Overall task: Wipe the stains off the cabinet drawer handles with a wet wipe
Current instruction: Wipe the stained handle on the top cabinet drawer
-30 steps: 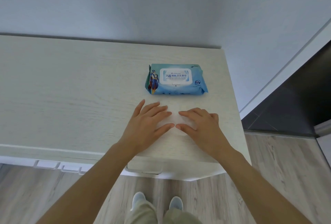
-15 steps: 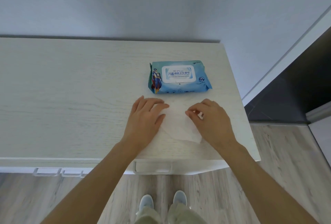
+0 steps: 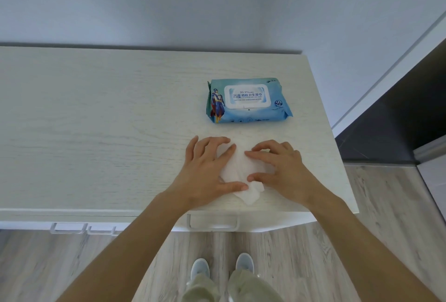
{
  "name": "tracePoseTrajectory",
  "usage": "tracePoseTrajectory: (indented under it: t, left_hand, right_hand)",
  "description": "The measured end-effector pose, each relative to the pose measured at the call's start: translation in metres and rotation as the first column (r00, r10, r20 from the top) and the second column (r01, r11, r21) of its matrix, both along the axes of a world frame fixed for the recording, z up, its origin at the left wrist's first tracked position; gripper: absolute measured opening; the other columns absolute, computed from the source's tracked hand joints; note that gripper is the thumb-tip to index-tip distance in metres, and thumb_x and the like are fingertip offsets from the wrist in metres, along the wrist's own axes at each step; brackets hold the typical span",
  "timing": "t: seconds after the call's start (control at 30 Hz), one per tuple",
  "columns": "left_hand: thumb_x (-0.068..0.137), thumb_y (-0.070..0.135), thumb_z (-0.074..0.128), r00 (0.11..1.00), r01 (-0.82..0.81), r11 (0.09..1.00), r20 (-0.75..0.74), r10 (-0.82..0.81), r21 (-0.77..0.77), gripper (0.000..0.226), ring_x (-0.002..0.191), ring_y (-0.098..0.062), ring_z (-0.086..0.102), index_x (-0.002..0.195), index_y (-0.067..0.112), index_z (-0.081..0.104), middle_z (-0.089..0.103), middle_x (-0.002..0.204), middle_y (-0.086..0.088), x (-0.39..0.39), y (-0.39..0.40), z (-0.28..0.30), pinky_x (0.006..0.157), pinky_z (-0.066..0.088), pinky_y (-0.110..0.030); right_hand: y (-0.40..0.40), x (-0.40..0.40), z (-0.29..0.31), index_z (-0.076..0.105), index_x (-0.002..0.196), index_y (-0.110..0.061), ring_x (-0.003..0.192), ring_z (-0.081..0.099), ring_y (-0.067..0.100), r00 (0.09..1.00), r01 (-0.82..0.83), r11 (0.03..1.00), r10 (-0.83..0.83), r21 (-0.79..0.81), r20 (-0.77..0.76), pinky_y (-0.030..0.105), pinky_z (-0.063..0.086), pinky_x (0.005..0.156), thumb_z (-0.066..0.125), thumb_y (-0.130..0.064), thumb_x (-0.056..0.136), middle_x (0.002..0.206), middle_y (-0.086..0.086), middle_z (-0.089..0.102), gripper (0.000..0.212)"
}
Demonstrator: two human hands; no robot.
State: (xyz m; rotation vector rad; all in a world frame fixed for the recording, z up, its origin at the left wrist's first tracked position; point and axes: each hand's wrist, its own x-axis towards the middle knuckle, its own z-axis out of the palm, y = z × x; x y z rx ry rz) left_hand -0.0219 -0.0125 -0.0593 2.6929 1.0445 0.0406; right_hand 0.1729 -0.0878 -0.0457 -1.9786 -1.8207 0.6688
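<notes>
**Both hands on the wet wipe, near the front right of the cabinet top**

Your left hand lies palm down on the left part of the white wet wipe, its fingers spread and only lightly bent, the thumb stretched along the wipe's near edge. Your right hand covers the right part of the wipe, its fingers bent at the knuckles with the tips pressing down on the sheet and the thumb pointing toward your left thumb. Whether either hand actually pinches the sheet cannot be told; both look to be pressing it flat against the surface. The wipe is rumpled between the hands, and one corner of it sticks out toward you below the thumbs.

Just behind your hands, apart from them, the blue wipe pack lies flat with its white flap closed. All of this sits on the pale wood-grain cabinet top, which meets the wall at the back.

Below the front edge you can see the drawer handles: one handle directly beneath your hands and two smaller ones further left. Beneath them are the wood-look floor and your shoes.
</notes>
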Motion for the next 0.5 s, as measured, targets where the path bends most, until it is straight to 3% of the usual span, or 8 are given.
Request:
tracePoseTrajectory:
  t: [0.1, 0.2, 0.3, 0.37, 0.5]
  left_hand:
    - [0.082, 0.071, 0.044, 0.992, -0.025, 0.999, 0.124, 0.022, 0.024, 0.070, 0.129, -0.020, 0.028, 0.138, 0.030, 0.049, 0.041, 0.133, 0.003, -0.002, 0.000, 0.005, 0.114, 0.003, -0.041]
    - [0.079, 0.026, 0.077, 0.924, -0.041, 0.979, 0.381, -0.040, 0.201, 0.021, 0.101, -0.027, 0.058, 0.099, 0.021, 0.076, 0.065, 0.100, -0.001, 0.000, -0.002, 0.013, 0.100, 0.028, -0.045]
    - [0.075, 0.010, 0.077, 0.837, -0.161, 0.913, 0.543, -0.075, 0.374, 0.011, 0.091, -0.022, 0.058, 0.085, 0.013, 0.076, 0.069, 0.091, -0.002, 0.006, 0.004, 0.027, 0.096, 0.032, -0.042]
    - [0.077, 0.006, 0.072, 0.814, -0.198, 0.861, 0.568, -0.121, 0.468, 0.008, 0.092, -0.019, 0.056, 0.082, 0.011, 0.074, 0.070, 0.092, -0.002, 0.009, 0.007, 0.034, 0.097, 0.033, -0.042]
    - [0.069, 0.000, 0.079, 0.888, -0.098, 0.864, 0.435, -0.148, 0.494, 0.017, 0.082, -0.024, 0.067, 0.078, 0.013, 0.074, 0.071, 0.084, 0.002, 0.004, -0.003, 0.024, 0.097, 0.036, -0.041]
  right_hand:
    - [0.003, -0.005, -0.001, 0.068, 0.103, -0.032, 0.092, 0.036, 0.007, 0.999, 0.019, 0.995, -0.022, 0.096, 0.036, 0.027, 0.016, 0.077, 0.069, -0.036, 0.082, 0.093, -0.021, 0.046, 0.022]
    - [0.009, -0.009, 0.005, 0.069, 0.084, -0.028, 0.088, 0.039, 0.006, 0.995, 0.101, 0.984, -0.097, 0.147, -0.033, 0.026, 0.015, 0.072, 0.069, -0.028, 0.084, 0.084, -0.019, 0.049, 0.001]
    - [0.013, -0.009, 0.017, 0.067, 0.083, -0.027, 0.092, 0.038, -0.004, 0.971, 0.232, 0.916, -0.199, 0.329, -0.132, 0.023, 0.019, 0.077, 0.073, -0.022, 0.080, 0.092, -0.021, 0.054, 0.009]
    - [0.013, -0.011, 0.023, 0.069, 0.086, -0.022, 0.096, 0.037, -0.008, 0.966, 0.257, 0.868, -0.221, 0.425, -0.134, 0.020, 0.024, 0.080, 0.075, -0.014, 0.078, 0.095, -0.019, 0.057, 0.013]
    - [0.001, -0.013, 0.014, 0.071, 0.088, -0.022, 0.099, 0.052, 0.009, 0.986, 0.162, 0.928, -0.165, 0.337, -0.019, 0.021, 0.020, 0.079, 0.074, -0.014, 0.079, 0.096, -0.010, 0.068, 0.013]
